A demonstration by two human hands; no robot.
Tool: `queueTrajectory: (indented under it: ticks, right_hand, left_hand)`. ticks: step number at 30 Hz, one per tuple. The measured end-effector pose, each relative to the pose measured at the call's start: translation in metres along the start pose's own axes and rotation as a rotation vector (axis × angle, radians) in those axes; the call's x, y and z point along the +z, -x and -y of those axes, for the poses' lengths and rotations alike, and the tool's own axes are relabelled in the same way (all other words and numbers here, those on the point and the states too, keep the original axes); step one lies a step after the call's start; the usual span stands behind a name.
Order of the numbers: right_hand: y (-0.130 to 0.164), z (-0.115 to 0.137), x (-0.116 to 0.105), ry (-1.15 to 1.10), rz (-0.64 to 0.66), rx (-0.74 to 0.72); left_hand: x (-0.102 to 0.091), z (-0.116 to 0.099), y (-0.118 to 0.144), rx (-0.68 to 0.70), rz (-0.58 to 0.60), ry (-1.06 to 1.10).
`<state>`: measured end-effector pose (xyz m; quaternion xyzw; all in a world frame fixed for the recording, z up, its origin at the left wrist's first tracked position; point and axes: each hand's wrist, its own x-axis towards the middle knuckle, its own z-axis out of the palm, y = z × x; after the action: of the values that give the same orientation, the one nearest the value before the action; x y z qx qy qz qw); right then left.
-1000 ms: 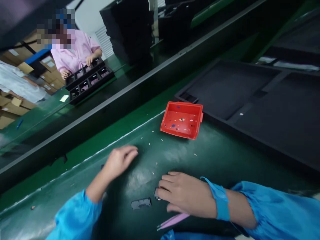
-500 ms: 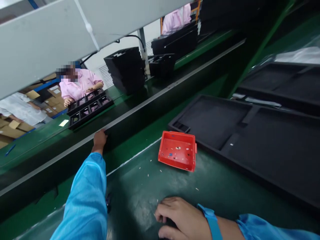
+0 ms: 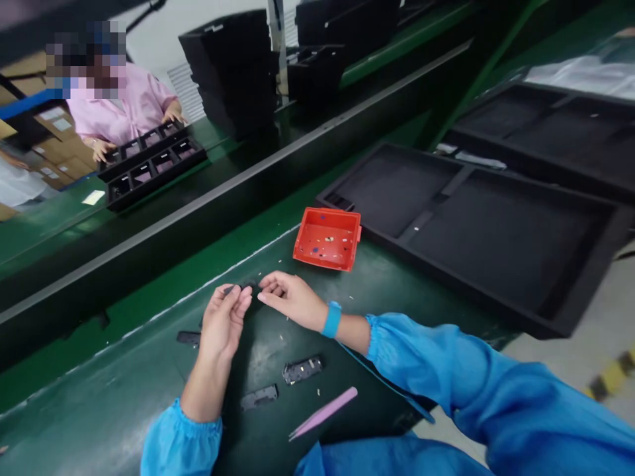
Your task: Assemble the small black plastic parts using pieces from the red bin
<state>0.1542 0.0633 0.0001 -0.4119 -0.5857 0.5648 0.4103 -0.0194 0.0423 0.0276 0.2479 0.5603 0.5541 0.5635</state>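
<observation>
Holding a small dark part between both hands over the green surface

Pinching from both sides: left hand (image 3: 225, 316) and right hand (image 3: 289, 299) meet at a small dark part (image 3: 244, 288), fingertips of each closed on its ends. Part is thin, blackish, detail too small to tell. It sits just above or on the dark green surface (image 3: 421, 291); cannot tell which. Hands are close together, nearly touching at the part. Both arms in blue sleeves; right wrist has a blue wrist strap (image 3: 331, 319).

Near the person on the surface: two flat dark grey pieces, one (image 3: 302, 369) below the right hand, another (image 3: 258, 397) just left of and lower than it. A third dark piece (image 3: 189, 338) lies just left of the left hand, partly hidden by it. Pink tweezers (image 3: 323, 412) lie near the bottom edge, apart from both hands.

Red bin (image 3: 327, 238) sits just beyond the right hand, small specks inside, not touched. Large black tray (image 3: 496, 231) to its right, second black tray (image 3: 546, 132) behind that. Across the belt, a co-worker in pink (image 3: 119, 109) has hands on a compartmented black tray (image 3: 149, 162). Stacked black trays (image 3: 233, 66) stand further back.
</observation>
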Motion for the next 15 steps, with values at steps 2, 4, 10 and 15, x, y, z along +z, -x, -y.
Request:
queueTrajectory:
  ticks: [2,4,10,15]
  right_hand:
    - [-0.001,-0.001,0.002,-0.013,-0.044,-0.037]
    - [0.003,0.000,0.000,-0.012,-0.058,-0.084]
    - [0.009,0.009,-0.014,0.081,-0.051,-0.122]
    - [0.009,0.007,-0.017,0.158,-0.072,-0.144]
  left_hand:
    - [0.008,0.017,0.017,-0.043,0.045,0.115]
    - [0.015,0.028,0.023,-0.033,0.088,0.102]
    - [0.016,0.039,0.021,0.045,0.261,-0.092]
    - [0.015,0.040,0.026,0.163,0.154,-0.285]
